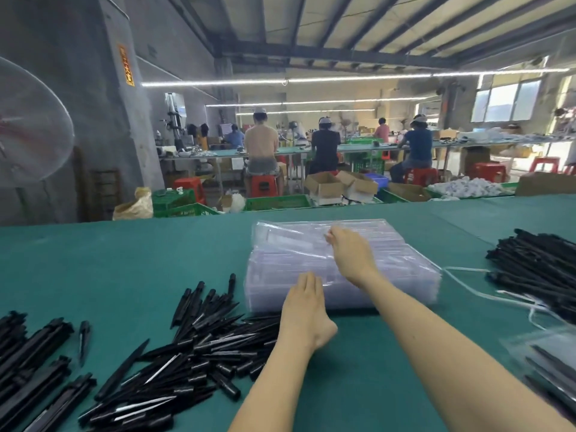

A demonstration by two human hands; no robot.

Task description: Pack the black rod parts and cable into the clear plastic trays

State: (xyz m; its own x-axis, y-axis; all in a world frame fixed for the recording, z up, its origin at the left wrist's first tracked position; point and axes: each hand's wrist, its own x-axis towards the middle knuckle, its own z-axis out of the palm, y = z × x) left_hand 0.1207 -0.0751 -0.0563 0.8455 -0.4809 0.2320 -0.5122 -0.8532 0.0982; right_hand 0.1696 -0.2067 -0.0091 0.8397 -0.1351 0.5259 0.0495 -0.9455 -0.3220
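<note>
Under both hands: stack of clear trays (339, 269) on the green table (124, 263) | left hand (307, 310): flat fingers pressing its near edge | right hand (350, 255): pinching the top tray | left of left hand: black pointed rods (199, 344) | right of right hand: more black rods (536, 269), white cable (467, 283)

A person's left hand (304, 310) rests with straight fingers against the near edge of a stack of clear plastic trays (389, 269) on a green-covered table (124, 254), while the right hand (350, 255), just beyond it, pinches the top tray with curled fingers. To the left of the left hand lies a loose heap of black pointed rod parts (199, 344); further left are bundled black rods (34, 353). Well to the right of the right hand sits another pile of black rods (536, 263), with a white cable (477, 291) trailing between that pile and the trays. Nearer, to the right of the right forearm, lies a packed tray (548, 363). Beyond the hands, seated workers (324, 148) face away at long benches.
</note>
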